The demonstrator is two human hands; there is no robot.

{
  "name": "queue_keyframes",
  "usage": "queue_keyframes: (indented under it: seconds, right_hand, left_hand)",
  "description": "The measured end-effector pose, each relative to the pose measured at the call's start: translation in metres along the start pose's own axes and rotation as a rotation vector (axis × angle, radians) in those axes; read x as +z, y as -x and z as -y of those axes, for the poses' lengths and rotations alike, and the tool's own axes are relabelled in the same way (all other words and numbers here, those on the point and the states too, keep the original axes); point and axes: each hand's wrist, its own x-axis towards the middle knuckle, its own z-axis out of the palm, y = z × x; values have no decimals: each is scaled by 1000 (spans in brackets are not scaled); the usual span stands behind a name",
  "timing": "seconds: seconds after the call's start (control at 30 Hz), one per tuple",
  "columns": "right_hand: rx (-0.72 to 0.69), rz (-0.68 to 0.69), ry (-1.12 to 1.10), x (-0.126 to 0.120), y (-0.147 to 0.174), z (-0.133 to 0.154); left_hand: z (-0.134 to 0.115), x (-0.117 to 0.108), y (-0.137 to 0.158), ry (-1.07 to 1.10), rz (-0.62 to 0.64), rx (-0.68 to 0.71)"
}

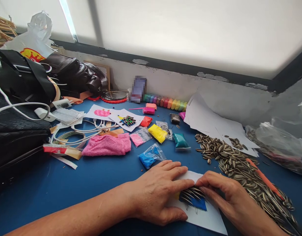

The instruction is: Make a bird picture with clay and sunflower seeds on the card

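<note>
My left hand lies with fingers stretched over a white paper sheet, holding it down. On the sheet is a patch of blue clay with several striped sunflower seeds stuck in it in rows. A little yellow shows beside my left hand, and small pencil-drawn legs are below the blue. My right hand pinches thumb and forefinger together at the upper edge of the patch, on what looks like a sunflower seed, mostly hidden by the fingertips. A large heap of loose seeds lies to the right.
Behind my hands lie bags of blue clay, yellow clay and teal clay. An orange-handled tool rests on the seed heap. A pink cloth, cables and a black bag are left; paper sheets stand back right.
</note>
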Motion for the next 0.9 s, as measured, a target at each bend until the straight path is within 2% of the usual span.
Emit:
queue_keyframes:
  seconds: [0.37, 0.53, 0.73, 0.9]
  right_hand:
    - [-9, -73, 47, -2, 3, 2]
    - [-15, -245, 118, -11, 4, -2]
    - [75, -427, 351, -34, 16, -22]
    - [149, -406, 432, -43, 24, -34]
  left_hand:
    - [0, 3, 0, 13, -14, -2]
    - [1, 2, -1, 44, 2, 1]
    - [0, -3, -2, 82, 22, -11]
    - [0, -2, -2, 89, 28, -22]
